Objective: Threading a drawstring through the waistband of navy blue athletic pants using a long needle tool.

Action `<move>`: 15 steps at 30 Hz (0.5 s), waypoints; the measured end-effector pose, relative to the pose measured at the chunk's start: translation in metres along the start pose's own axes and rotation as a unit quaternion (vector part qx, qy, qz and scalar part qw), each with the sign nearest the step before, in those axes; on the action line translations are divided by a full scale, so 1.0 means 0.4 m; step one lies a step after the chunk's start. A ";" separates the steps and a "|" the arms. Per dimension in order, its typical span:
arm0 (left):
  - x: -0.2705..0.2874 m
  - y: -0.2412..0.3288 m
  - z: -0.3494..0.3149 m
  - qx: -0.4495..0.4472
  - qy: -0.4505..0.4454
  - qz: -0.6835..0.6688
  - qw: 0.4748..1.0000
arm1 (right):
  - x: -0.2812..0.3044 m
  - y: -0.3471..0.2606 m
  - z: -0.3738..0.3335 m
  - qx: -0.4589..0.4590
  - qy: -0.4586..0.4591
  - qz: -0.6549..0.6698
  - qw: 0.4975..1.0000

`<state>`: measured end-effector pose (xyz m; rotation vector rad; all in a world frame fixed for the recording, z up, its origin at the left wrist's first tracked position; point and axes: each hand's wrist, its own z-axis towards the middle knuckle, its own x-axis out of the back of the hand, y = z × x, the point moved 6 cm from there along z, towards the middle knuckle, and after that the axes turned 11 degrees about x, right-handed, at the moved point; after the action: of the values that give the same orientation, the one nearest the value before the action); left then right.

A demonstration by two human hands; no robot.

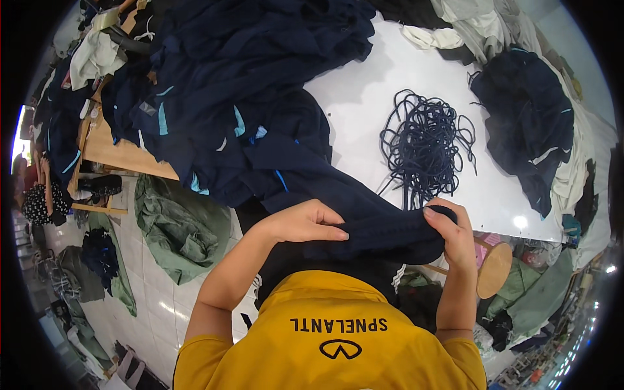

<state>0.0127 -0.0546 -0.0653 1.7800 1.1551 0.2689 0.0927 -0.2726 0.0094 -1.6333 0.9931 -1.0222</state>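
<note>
Between my hands a dark navy garment is stretched across, its gathered band edge facing me. My left hand pinches its left part between thumb and fingers. My right hand grips the right end, thumb on top and fingers under or inside the fabric. The garment runs back from my hands into a large heap of navy clothing with light blue strips. Just beyond my right hand lies a tangled bundle of navy cords on the white tabletop.
Another navy garment pile lies at the table's right side. White and grey cloth is heaped at the back right. Near my right elbow stands a round wooden stool. A green cloth bundle lies to the left, and a person is at far left.
</note>
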 end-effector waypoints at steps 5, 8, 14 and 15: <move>-0.001 -0.011 -0.028 -0.030 0.030 -0.060 0.997 | 0.055 -0.018 -0.010 0.013 -0.044 -0.010 0.999; -0.014 0.011 -0.017 -0.043 0.010 -0.085 0.995 | 0.011 -0.036 -0.016 0.045 -0.111 -0.091 0.989; -0.094 0.012 0.024 -0.015 0.015 0.180 0.983 | -0.136 0.020 -0.028 0.056 -0.330 -0.036 0.942; -0.104 0.008 0.028 -0.012 0.015 0.178 0.984 | -0.145 -0.005 -0.028 0.089 -0.340 -0.057 0.935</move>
<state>-0.0004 -0.0950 -0.0563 1.9600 0.8442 0.5197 0.0637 -0.2213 0.0034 -1.7203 0.3335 -0.5218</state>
